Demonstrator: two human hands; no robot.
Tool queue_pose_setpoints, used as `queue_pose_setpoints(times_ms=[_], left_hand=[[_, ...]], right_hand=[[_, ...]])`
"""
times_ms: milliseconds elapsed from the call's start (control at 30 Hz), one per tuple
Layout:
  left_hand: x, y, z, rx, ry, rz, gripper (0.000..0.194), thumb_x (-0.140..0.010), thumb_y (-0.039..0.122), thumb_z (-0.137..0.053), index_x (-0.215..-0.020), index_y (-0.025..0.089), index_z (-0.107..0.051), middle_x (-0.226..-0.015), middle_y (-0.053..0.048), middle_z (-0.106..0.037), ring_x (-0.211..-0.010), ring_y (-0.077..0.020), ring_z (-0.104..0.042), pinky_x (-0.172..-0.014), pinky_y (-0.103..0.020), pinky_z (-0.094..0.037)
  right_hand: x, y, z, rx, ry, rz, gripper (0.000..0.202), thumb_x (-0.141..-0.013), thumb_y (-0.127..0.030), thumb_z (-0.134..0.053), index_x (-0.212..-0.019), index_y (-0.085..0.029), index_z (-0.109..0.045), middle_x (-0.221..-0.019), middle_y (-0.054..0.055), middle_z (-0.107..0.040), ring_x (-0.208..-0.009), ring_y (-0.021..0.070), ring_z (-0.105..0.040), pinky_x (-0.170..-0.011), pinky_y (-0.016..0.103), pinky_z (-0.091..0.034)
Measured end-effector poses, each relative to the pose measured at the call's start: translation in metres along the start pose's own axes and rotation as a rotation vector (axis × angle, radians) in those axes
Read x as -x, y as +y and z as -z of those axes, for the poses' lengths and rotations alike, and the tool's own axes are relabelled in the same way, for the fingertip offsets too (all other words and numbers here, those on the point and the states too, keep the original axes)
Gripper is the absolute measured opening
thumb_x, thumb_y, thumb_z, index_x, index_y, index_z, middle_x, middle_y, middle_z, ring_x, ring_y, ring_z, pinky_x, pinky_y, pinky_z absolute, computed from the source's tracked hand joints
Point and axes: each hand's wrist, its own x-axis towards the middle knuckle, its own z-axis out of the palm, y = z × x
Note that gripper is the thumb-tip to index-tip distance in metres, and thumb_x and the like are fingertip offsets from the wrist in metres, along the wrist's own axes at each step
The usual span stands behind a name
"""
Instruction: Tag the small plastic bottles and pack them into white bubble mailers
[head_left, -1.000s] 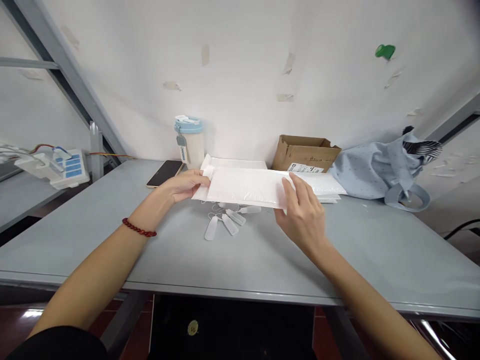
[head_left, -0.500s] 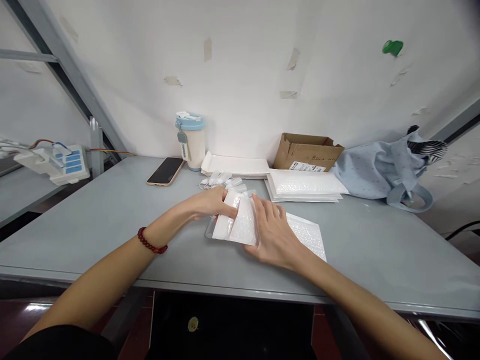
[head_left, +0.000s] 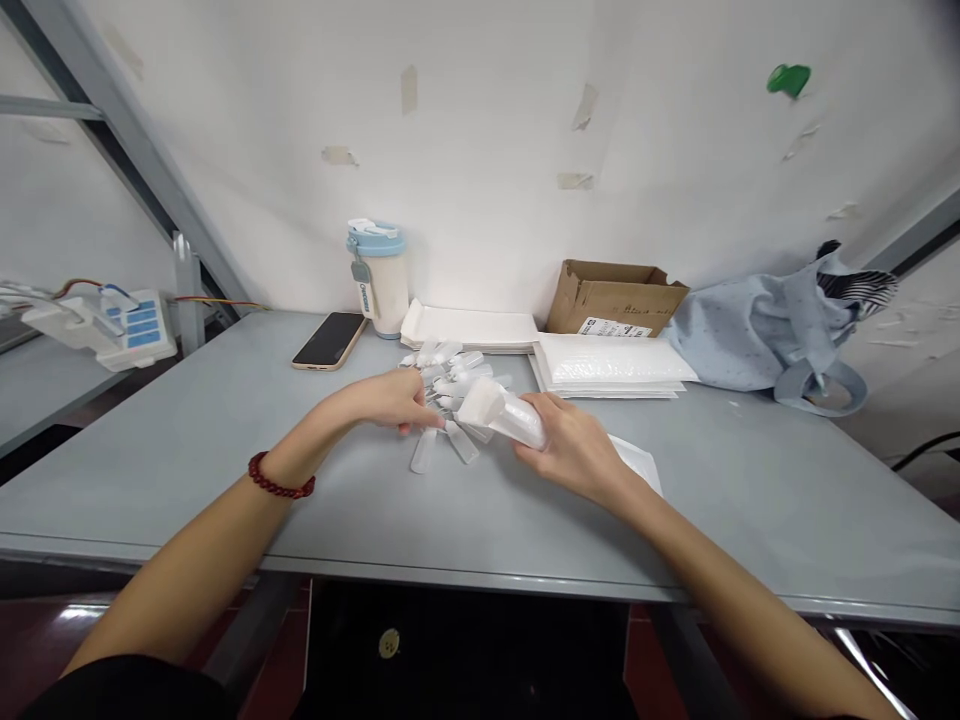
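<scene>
Several small translucent white tags (head_left: 461, 442) with thin cords lie in a loose pile on the grey table (head_left: 360, 535). Over the pile's left side, my left hand (head_left: 395, 402) has its fingertips pressed together at the tags' cords; whether it grips one is hard to see. My right hand (head_left: 574, 445) is wrapped round a white bubble mailer (head_left: 517, 415), squeezed into a tube shape with its open end toward the pile. Another white mailer (head_left: 637, 462) lies flat, partly behind my right hand.
Behind the pile stand a cream tumbler (head_left: 388, 290) and a stack of white envelopes (head_left: 472, 328). A phone (head_left: 330, 341) lies left. Further right are stacked bubble mailers (head_left: 615, 363), a cardboard box (head_left: 619, 300) and a light blue cloth bag (head_left: 742, 330).
My left hand has left the mailer and moved left to the tags. My right hand has shifted slightly right with the mailer, now tilted and rolled narrower, uncovering more tags.
</scene>
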Motion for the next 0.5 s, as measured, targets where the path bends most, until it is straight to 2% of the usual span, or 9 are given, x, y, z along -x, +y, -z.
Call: queue_pose_setpoints(times_ms=[133, 233, 367, 500], left_hand=[[-0.004, 0.003, -0.008, 0.001, -0.107, -0.018, 0.04, -0.069, 0.042, -0.067, -0.042, 0.018, -0.048, -0.043, 0.0, -0.049, -0.041, -0.0101, -0.036, -0.045, -0.025, -0.027], [-0.004, 0.0, -0.007, -0.02, -0.139, -0.046, 0.038, -0.066, 0.037, -0.068, -0.04, 0.019, -0.047, -0.04, 0.001, -0.045, -0.04, -0.0096, -0.034, -0.044, -0.025, -0.026], [0.001, -0.008, 0.003, 0.011, -0.116, -0.033, 0.034, -0.065, 0.03, -0.066, -0.039, 0.019, -0.048, -0.039, 0.001, -0.045, -0.038, -0.0092, -0.034, -0.041, -0.025, -0.025], [0.01, -0.012, 0.018, 0.244, 0.009, -0.072, 0.023, -0.07, 0.031, -0.066, -0.053, 0.017, -0.061, -0.055, -0.003, -0.06, -0.046, -0.0114, -0.051, -0.045, -0.023, -0.04]], right_hand=[[0.0, 0.0, 0.0, 0.003, -0.005, 0.007, 0.045, -0.075, -0.028, -0.057, -0.119, -0.017, -0.055, -0.108, 0.009, -0.066, -0.09, 0.025, -0.062, -0.066, 0.03, -0.039], [0.0, 0.0, -0.002, 0.011, -0.014, 0.014, 0.047, -0.076, -0.028, -0.057, -0.122, -0.017, -0.053, -0.111, 0.01, -0.065, -0.09, 0.0253, -0.062, -0.066, 0.031, -0.04], [0.0, 0.002, -0.003, 0.017, 0.007, 0.02, 0.046, -0.077, -0.027, -0.057, -0.121, -0.017, -0.052, -0.11, 0.01, -0.066, -0.09, 0.0253, -0.062, -0.067, 0.032, -0.042], [0.0, 0.003, -0.004, 0.01, 0.035, 0.039, 0.046, -0.076, -0.028, -0.058, -0.121, -0.018, -0.05, -0.111, 0.01, -0.065, -0.093, 0.0261, -0.062, -0.069, 0.033, -0.044]])
